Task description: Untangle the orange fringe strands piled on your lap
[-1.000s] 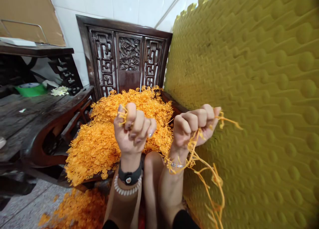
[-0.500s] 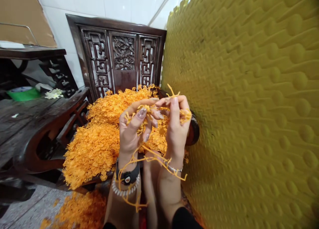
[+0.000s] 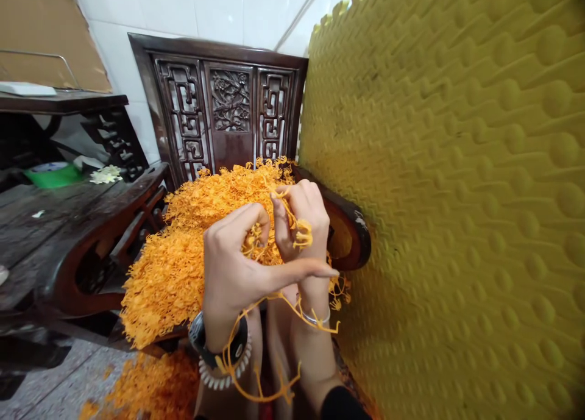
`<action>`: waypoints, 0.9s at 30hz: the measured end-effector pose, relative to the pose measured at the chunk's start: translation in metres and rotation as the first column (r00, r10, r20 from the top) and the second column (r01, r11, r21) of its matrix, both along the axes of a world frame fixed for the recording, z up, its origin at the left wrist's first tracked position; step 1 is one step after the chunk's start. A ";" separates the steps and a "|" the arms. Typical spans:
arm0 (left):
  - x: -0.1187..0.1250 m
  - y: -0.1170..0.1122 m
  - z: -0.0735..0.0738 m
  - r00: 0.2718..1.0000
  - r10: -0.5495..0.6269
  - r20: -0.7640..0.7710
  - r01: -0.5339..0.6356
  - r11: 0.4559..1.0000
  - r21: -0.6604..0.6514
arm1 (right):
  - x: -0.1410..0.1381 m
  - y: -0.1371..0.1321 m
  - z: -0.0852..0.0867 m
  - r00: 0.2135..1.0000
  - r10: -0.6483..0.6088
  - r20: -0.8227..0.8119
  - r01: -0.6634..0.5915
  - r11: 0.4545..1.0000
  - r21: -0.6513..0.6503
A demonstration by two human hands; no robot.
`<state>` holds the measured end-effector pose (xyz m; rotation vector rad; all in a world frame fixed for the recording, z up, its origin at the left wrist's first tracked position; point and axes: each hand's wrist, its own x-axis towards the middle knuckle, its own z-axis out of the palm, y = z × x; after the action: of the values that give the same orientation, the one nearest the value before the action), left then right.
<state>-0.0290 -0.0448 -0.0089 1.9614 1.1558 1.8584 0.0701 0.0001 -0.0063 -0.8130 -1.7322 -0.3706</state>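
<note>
Orange strand (image 3: pixel 292 228) pinched between left hand (image 3: pixel 233 274) and right hand (image 3: pixel 299 216), just in front of strand heap (image 3: pixel 183 261) on carved chair (image 3: pixel 228 103). Both hands closed on it. Advisable: steady tension, trailing loop kept clear of wrists, foam mat (image 3: pixel 457 194) unbrushed.

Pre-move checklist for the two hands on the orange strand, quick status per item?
1. Left hand on orange strand: ok, thumb and forefinger pinch it.
2. Right hand gripping its end: ok, fingers curled round a bunch.
3. Strand free of the left wrist: not ok, it loops over the watch.
4. Strand free of the pile on the chair: cannot tell.
5. Yellow foam mat apart from both hands: ok.
</note>
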 end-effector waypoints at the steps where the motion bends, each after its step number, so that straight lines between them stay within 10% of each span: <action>1: 0.000 -0.003 0.001 0.999 0.032 -0.036 -0.031 0.999 0.007 | -0.001 0.000 0.000 1.000 -0.020 0.007 0.020 1.000 0.000; 6: -0.002 0.003 -0.004 0.993 -0.086 -0.079 0.084 0.996 -0.028 | -0.004 -0.006 0.001 0.997 -0.076 -0.003 0.075 0.993 -0.087; 10: -0.005 0.020 -0.015 0.905 -0.363 0.221 0.379 0.925 -0.034 | -0.001 -0.013 0.004 1.000 -0.001 -0.014 -0.002 0.972 -0.234; 16: -0.006 0.022 -0.013 0.741 -0.421 0.523 0.513 0.858 -0.035 | 0.005 -0.019 0.007 0.966 0.230 -0.118 -0.258 0.900 -0.352; 18: -0.009 0.019 -0.011 0.665 -0.501 0.554 0.591 0.807 0.021 | 0.008 -0.022 0.008 0.874 0.439 -0.208 -0.486 0.773 -0.408; 20: -0.013 0.015 -0.011 0.582 -0.570 0.580 0.646 0.757 0.095 | 0.010 -0.027 0.008 0.673 0.642 -0.367 -0.734 0.523 -0.433; 23: -0.019 0.013 -0.013 0.588 -0.539 0.602 0.633 0.771 0.071 | 0.006 -0.033 0.006 0.456 0.640 -0.619 -0.878 0.208 -0.432; 27: -0.023 0.017 -0.015 0.691 -0.545 0.475 0.605 0.795 0.031 | -0.006 -0.033 0.005 0.438 0.472 -0.765 -0.896 0.153 -0.418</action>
<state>-0.0520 -0.0275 -0.0241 1.4405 0.4179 1.6949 0.0640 -0.0332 -0.0017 -0.4543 -1.5256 1.3606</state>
